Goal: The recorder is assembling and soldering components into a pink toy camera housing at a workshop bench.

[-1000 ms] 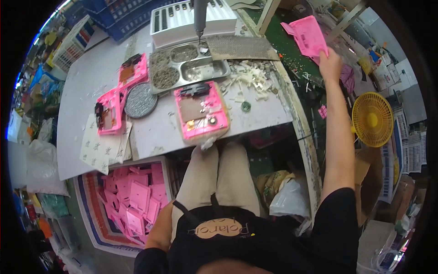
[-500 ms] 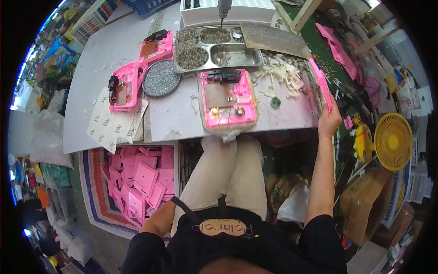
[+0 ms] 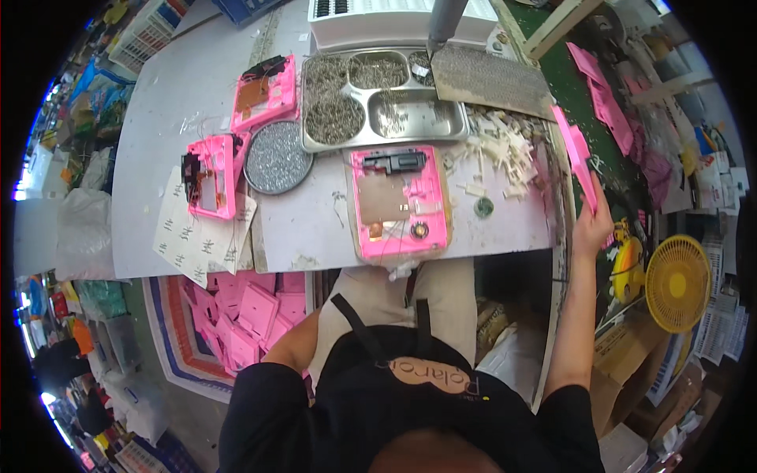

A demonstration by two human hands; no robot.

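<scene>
My right hand [image 3: 593,227] is out past the table's right edge, its fingers closed on the lower end of a pink plastic casing part [image 3: 576,150] seen nearly edge-on. My left forearm [image 3: 290,347] bends beside my lap, above the bin; its hand is hidden. In front of me, a pink casing [image 3: 404,197] lies on a padded block at the table's front edge, holding a black module, a brown board and a small round part. To its left are two more pink casings with wired parts, one nearer [image 3: 213,175] and one farther [image 3: 268,93].
A steel tray [image 3: 367,96] of screws stands at the back, a vertical tool [image 3: 445,24] above it. A round dish [image 3: 277,158] of small metal pieces, white plastic pieces [image 3: 505,150] and a grey textured board [image 3: 493,81] surround it. Pink panels fill a bin [image 3: 169,331]. A yellow fan [image 3: 676,284] stands right.
The view has shifted and my body leans closer to the table. My right hand still holds the pink part at the right edge. The left forearm has moved up toward my lap.
</scene>
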